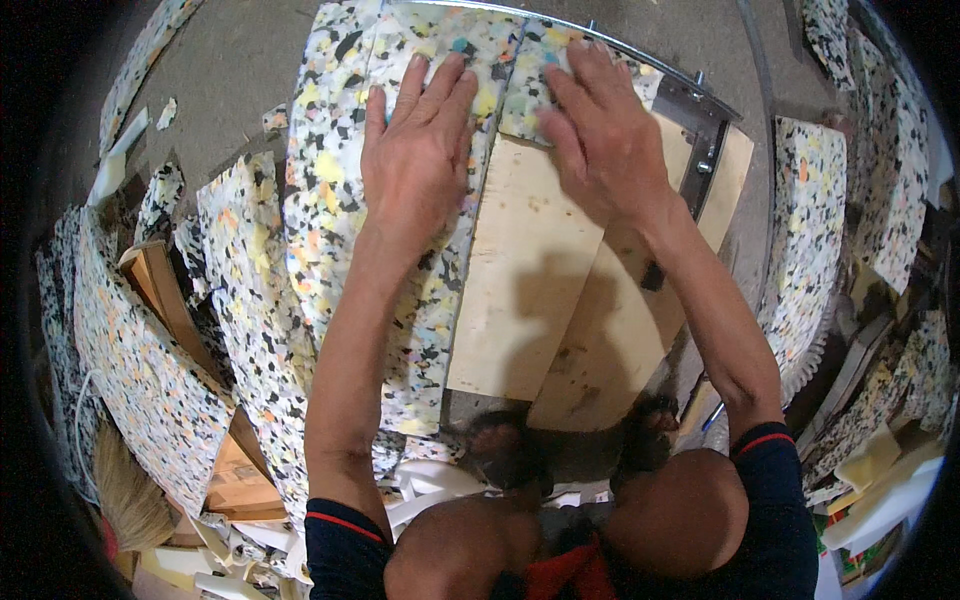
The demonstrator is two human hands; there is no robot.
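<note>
My left hand (420, 150) lies flat on a long slab of speckled rebonded foam (330, 190), its fingers stretched toward the far end. My right hand (605, 135) rests on a smaller piece of the same foam (522, 100), thumb apart and fingers extended. This smaller piece sits at the far end of a pale plywood panel (530, 230), its left edge against the long slab. Both hands look open, pressing on the foam with nothing grasped. Along the far and right sides of the panel runs a dark metal frame (710, 150) with bolts.
Foam slabs and offcuts (810, 210) stand on the right, beside a coiled hose (800, 375). More foam sheets (150, 370), a wooden frame (245, 480) and a straw broom (130, 490) are at left. My knees (680, 510) are close to the panel's near end.
</note>
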